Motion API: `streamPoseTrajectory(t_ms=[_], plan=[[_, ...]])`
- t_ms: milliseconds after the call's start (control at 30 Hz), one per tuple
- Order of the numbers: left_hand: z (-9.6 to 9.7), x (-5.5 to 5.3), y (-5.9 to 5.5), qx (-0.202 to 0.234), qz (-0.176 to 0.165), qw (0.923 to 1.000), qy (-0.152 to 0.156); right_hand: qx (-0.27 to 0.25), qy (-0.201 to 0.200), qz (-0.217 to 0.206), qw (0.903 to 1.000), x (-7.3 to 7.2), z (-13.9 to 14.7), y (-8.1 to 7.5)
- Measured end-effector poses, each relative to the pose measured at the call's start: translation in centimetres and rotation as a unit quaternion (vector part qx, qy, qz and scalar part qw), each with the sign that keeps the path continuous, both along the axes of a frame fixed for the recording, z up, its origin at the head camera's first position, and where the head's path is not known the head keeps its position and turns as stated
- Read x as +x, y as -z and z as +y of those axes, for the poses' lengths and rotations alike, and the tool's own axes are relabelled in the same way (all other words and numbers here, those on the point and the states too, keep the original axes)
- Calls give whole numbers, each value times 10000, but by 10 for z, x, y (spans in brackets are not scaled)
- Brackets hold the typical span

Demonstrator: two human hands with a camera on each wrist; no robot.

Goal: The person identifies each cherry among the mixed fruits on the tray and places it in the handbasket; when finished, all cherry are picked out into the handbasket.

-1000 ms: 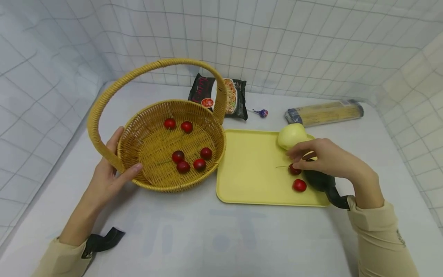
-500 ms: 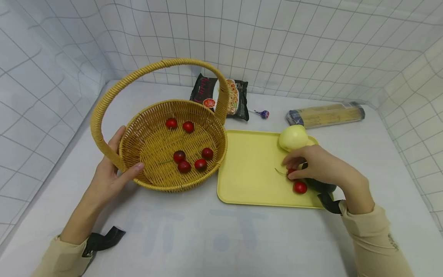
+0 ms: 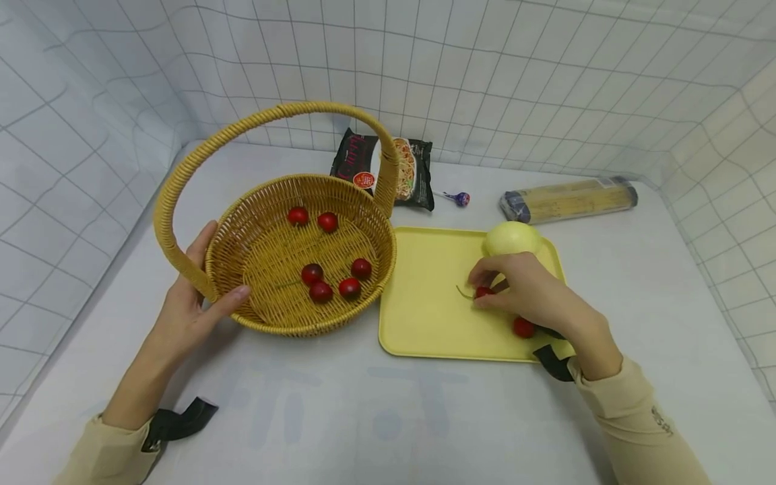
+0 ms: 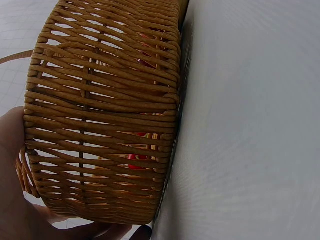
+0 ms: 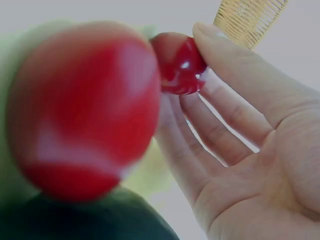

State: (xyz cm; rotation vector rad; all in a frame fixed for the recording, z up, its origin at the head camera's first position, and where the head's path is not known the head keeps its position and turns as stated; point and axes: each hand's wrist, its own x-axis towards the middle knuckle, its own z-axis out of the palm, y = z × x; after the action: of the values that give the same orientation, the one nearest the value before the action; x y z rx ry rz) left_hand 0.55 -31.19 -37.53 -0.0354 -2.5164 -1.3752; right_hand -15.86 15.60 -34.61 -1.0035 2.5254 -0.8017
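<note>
My left hand holds the left side of a round wicker basket, thumb over the rim and fingers outside the wall. Several red cherries lie in the basket, some with stems. Over the yellow tray, my right hand pinches a stemmed cherry between thumb and fingers. In the right wrist view, that cherry sits at the thumb tip. Another cherry lies on the tray below the hand. A dark green rounded thing is mostly hidden under the right wrist.
A pale yellow-green fruit sits at the tray's back right. Behind stand a black noodle packet, a lollipop and a bag of spaghetti. The basket's tall handle arches above it. White gridded walls enclose the table.
My right hand has closed on the cherry and moved left across the tray with it. The left hand and the basket have stayed in place.
</note>
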Motion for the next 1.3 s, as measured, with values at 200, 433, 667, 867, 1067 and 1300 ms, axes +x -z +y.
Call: streamPoseTrajectory(t_ms=[200, 433, 667, 867, 1067, 1300], plan=[[0, 0, 1, 16, 11, 10000, 8, -311, -198, -91, 9993, 5, -8, 5], [1, 0, 0, 4, -31, 10000, 19, -417, -509, -420, 9969, 13, -17, 7], [1, 0, -1, 4, -11, 10000, 14, -97, -647, -619, 9959, 14, -18, 6], [1, 1, 0, -20, -75, 10000, -10, -84, -666, -724, 9951, 14, -15, 5], [1, 0, -1, -15, -28, 10000, 12, -3, -648, -574, 9962, 14, -16, 5], [-1, -1, 0, -41, 5, 10000, 37, -381, -477, -502, 9969, 14, -16, -2]])
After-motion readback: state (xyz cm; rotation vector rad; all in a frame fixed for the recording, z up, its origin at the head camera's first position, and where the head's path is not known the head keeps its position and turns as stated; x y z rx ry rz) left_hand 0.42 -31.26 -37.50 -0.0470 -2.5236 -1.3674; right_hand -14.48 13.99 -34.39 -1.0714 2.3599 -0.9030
